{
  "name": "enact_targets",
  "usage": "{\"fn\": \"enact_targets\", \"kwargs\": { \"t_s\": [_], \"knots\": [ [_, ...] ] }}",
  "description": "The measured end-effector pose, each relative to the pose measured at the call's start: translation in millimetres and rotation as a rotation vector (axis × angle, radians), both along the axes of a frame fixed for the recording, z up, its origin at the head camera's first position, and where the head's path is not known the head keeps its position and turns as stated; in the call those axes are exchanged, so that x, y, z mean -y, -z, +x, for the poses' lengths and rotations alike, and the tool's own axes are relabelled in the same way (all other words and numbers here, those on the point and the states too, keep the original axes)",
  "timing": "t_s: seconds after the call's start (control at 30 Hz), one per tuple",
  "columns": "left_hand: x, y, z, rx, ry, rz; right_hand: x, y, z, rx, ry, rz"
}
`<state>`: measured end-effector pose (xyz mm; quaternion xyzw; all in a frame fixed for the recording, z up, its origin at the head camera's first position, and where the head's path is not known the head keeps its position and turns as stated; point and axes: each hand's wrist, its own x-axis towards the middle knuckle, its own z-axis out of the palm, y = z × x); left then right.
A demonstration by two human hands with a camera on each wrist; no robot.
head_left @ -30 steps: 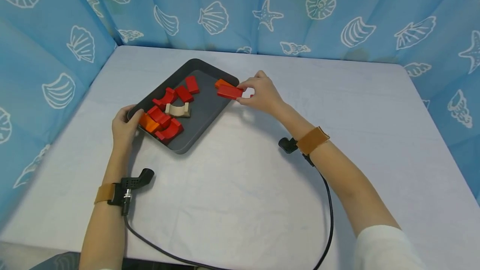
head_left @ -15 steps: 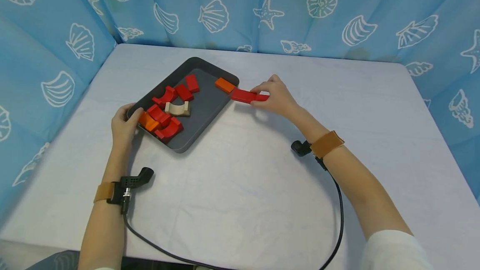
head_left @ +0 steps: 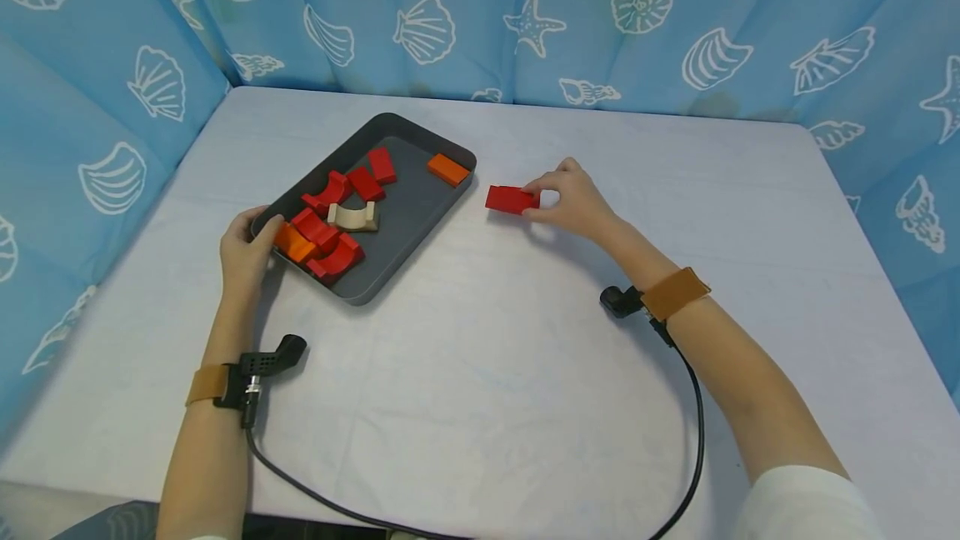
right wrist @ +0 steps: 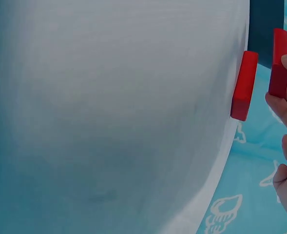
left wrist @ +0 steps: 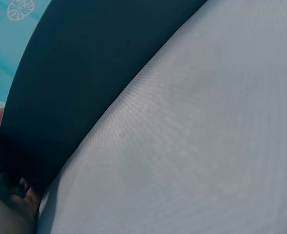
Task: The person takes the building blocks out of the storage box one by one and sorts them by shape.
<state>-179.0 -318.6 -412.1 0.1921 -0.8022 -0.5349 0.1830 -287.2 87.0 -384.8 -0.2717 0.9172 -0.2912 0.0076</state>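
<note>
My left hand (head_left: 243,257) grips the near-left corner of a dark grey tray (head_left: 405,261), thumb over its rim. Red blocks (head_left: 366,183), some with curved cutouts, lie in the tray, mostly toward its left end, along with an orange block (head_left: 296,244) by my thumb and a pale curved wooden block (head_left: 354,217). Another orange block (head_left: 448,169) lies at the far right end. Right of the tray, my right hand (head_left: 573,202) pinches a flat red block (right wrist: 280,63) between thumb and fingers. A second red block (right wrist: 244,85) rests on the table close to it, mostly hidden in the head view.
A white cloth (head_left: 480,398) covers the table. Blue shell-patterned curtains (head_left: 480,15) hang along its back and sides. Each wrist carries a strapped camera, and a black cable (head_left: 330,507) runs from the left one along the near edge.
My right hand has moved right, away from the tray's end, carrying the red block from above the tray's right rim to over the table. My left hand stays on the tray.
</note>
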Motion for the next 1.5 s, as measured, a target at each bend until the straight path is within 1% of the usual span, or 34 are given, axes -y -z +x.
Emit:
{"fn": "enact_targets", "kwargs": {
  "t_s": [0.17,0.33,0.53,0.63,0.9,1.07,1.2,1.4,1.5],
  "knots": [
    [0.5,0.0,-0.4,0.020,-0.007,-0.001,-4,1.7,-0.9,-0.021,-0.027,0.014],
    [0.4,0.1,-1.3,0.014,-0.011,-0.001,-8,3.0,-1.3,-0.046,-0.057,0.033],
    [1.2,1.2,-1.3,0.039,-0.012,0.013,-11,4.9,-0.9,-0.008,-0.051,0.037],
    [1.0,1.7,-1.3,0.040,-0.011,0.018,-11,4.9,-0.4,0.003,-0.054,0.029],
    [0.8,1.5,-1.3,0.059,-0.019,0.003,-12,7.3,-1.2,0.033,-0.051,0.019],
    [1.3,1.1,-1.4,0.035,-0.017,0.031,-11,7.3,-1.0,0.025,-0.062,0.032],
    [2.0,1.0,-1.6,0.027,-0.016,0.050,-10,6.0,0.6,0.042,-0.055,0.053],
    [2.3,1.8,-2.1,0.029,-0.017,0.050,-9,6.8,0.9,0.060,-0.037,0.077],
    [2.4,1.9,-2.2,0.031,-0.017,0.042,-9,7.5,0.9,0.059,-0.036,0.072]
  ]
}}
